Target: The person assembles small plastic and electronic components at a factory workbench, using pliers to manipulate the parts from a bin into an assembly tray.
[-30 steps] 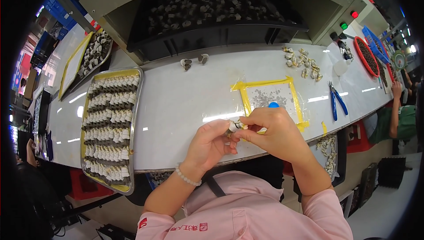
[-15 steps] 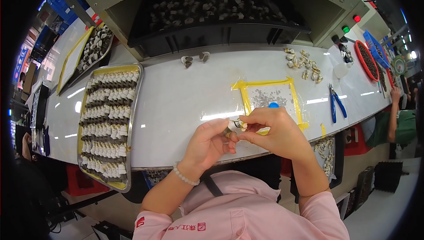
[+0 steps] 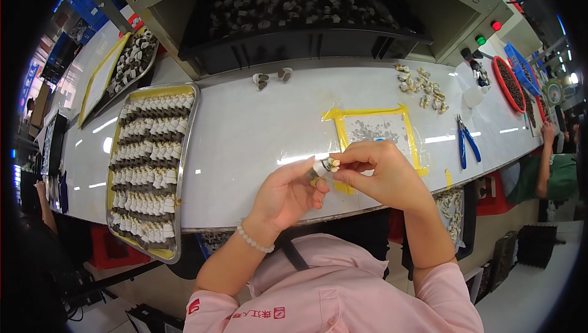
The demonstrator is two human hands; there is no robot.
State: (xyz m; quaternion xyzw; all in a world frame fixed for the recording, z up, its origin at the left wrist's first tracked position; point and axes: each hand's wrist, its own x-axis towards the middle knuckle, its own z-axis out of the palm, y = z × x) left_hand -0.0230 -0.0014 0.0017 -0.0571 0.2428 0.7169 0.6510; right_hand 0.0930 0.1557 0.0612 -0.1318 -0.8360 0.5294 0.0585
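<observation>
Both hands meet just below the frame's centre, over the near edge of the white desk point(image 3: 257, 125). The left hand point(image 3: 288, 195) cradles a small pale part point(image 3: 323, 166), and the right hand point(image 3: 380, 174) has its fingers point(image 3: 343, 163) pinched tight on that same piece, working it. At left, the long metal tray point(image 3: 191, 143) looks almost full of neat rows of similar pieces, so plenty seems done. Still waiting, I'd judge: a loose cluster of parts point(image 3: 421, 85) at upper right and a dark bin point(image 3: 306, 48) heaped with more along the top. Blue-handled pliers point(image 3: 467, 142) lie untouched to the right, beside the yellow-taped square point(image 3: 372, 126).
</observation>
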